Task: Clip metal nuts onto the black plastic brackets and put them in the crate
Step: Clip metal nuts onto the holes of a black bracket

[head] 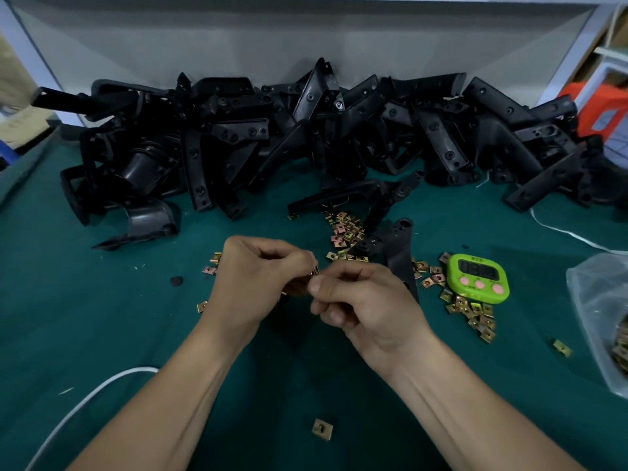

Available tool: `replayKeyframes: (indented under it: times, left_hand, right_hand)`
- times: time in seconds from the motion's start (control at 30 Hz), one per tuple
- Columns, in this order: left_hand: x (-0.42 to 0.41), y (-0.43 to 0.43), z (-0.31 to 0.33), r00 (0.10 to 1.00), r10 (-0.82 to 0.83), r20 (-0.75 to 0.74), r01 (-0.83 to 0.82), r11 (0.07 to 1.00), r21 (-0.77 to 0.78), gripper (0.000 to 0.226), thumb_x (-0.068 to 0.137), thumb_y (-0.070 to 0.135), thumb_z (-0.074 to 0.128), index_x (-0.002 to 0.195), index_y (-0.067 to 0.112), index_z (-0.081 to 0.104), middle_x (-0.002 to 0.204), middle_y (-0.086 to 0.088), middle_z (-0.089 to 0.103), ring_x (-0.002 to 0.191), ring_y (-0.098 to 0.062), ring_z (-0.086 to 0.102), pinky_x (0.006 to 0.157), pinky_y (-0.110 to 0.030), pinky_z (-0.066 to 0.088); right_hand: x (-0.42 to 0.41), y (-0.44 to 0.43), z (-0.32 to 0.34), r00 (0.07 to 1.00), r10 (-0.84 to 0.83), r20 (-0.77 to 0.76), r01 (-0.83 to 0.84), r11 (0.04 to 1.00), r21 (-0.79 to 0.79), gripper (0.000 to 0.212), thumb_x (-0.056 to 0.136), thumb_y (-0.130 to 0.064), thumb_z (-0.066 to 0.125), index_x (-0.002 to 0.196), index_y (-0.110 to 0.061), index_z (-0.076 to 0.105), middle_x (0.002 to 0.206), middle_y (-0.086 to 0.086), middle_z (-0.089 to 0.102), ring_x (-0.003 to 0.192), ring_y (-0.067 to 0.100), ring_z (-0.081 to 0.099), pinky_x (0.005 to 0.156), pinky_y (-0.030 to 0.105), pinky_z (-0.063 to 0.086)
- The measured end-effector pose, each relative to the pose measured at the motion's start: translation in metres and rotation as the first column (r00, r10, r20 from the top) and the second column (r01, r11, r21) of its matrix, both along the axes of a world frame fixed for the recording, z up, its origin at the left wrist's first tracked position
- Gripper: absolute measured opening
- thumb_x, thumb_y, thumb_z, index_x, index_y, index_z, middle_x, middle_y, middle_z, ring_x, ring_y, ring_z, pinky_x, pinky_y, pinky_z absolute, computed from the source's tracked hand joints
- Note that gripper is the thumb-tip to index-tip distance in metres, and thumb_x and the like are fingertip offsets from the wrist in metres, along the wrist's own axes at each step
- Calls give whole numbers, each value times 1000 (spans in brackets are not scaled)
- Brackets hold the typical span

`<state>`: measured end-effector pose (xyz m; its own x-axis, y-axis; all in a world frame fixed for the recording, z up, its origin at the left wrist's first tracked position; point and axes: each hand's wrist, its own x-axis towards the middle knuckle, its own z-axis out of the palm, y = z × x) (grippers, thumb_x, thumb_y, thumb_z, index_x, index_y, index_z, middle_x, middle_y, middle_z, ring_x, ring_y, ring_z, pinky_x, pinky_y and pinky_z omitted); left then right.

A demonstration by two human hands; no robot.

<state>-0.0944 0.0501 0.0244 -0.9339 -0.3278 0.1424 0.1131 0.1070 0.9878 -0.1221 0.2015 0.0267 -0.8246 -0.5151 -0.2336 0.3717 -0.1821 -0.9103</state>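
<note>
Both hands at table centre, fingertips meeting.

Left hand (pixel 258 280): fingers curled in, pinching a metal nut (pixel 314 270) at the tips. Brassy glints under the palm (maybe more nuts in there, can't tell).

Right hand (pixel 367 300): thumb and curled fingers closed on the same nut from the 3 o'clock side. The two hands touch at that point.

Nearest black bracket (pixel 397 246): lying flat on the green mat (pixel 102 317) at 1 o'clock from my hands, its lower end hidden behind my right hand. Neither hand holds it.

Bracket pile (pixel 306 130): a long heap at 12 o'clock, against the grey back wall.

Loose nuts: a scatter (pixel 343 229) at 1 o'clock beside the near bracket, a second cluster (pixel 472 311) at 3 o'clock, a few at 9 o'clock just beside my left hand, and a single stray nut (pixel 322 429) at 6 o'clock between my forearms.

Green timer (pixel 477 277): 3 o'clock, touching the second cluster.

Clear plastic bag (pixel 598 317): far 3 o'clock at the table edge, more nuts inside.

White cord (pixel 85 399): 8 o'clock.
</note>
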Motion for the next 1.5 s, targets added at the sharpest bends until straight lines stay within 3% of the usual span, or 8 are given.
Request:
replayKeyframes:
  times: [0.23,0.4,0.63,0.73,0.83,1.17,1.4,1.5]
  left_hand:
    - [7,4,-3,997,28,-67,-47,953,-300,13,81,23,80,79,36,81,74,15,76,69,1,71,61,-11,51]
    - [7,11,-2,994,63,-91,-83,966,-245,31,82,14,83,78,45,79,71,18,76,66,4,70,60,-8,49]
    - [10,12,1,982,82,-170,-134,937,-321,34,84,17,82,74,49,76,71,24,73,65,7,68,59,-6,48]
    - [5,12,-1,991,60,-121,-86,971,-223,27,89,13,77,74,35,79,64,14,73,56,6,61,53,-7,44]
    - [2,17,-3,995,66,-74,-71,995,-67,22,88,10,76,75,27,81,66,7,75,58,3,63,55,-9,46]
    - [2,26,-4,996,82,37,-89,957,276,14,89,4,73,89,16,80,74,3,75,70,-2,67,68,-13,52]
    - [10,24,-4,973,173,-150,-203,956,-213,32,85,9,80,87,41,76,82,25,76,81,6,72,71,-7,51]
    - [13,16,-4,947,97,-308,-245,836,-491,24,86,11,79,91,35,80,82,19,75,79,2,70,69,-7,49]
  right_hand:
    - [-4,-1,-3,958,-103,-269,163,963,212,10,74,-2,72,67,-9,73,55,7,63,45,10,50,46,21,38]
    - [-5,-2,-8,870,-109,-481,296,895,333,6,66,-26,69,65,-20,72,55,0,66,45,6,52,48,20,38]
    - [-7,1,-6,944,-98,-316,184,949,256,6,75,-4,71,69,-6,72,52,4,61,44,10,49,44,21,36]
    - [-8,1,-3,981,-124,-151,147,977,153,9,79,9,71,77,12,64,53,7,56,42,9,48,41,18,33]
    - [-6,0,-1,986,-154,-67,159,984,84,7,79,12,71,80,7,66,52,5,55,40,7,47,41,18,31]
    - [-7,-1,-2,986,-155,-65,159,985,62,7,81,12,70,85,10,65,49,0,54,37,5,44,41,17,29]
    - [-9,-1,-2,995,-84,-57,92,985,148,4,86,8,67,82,8,66,56,2,58,42,6,49,40,16,29]
    - [-10,0,-3,998,-46,-44,53,985,165,16,87,14,62,81,0,66,55,3,56,41,7,50,39,15,30]
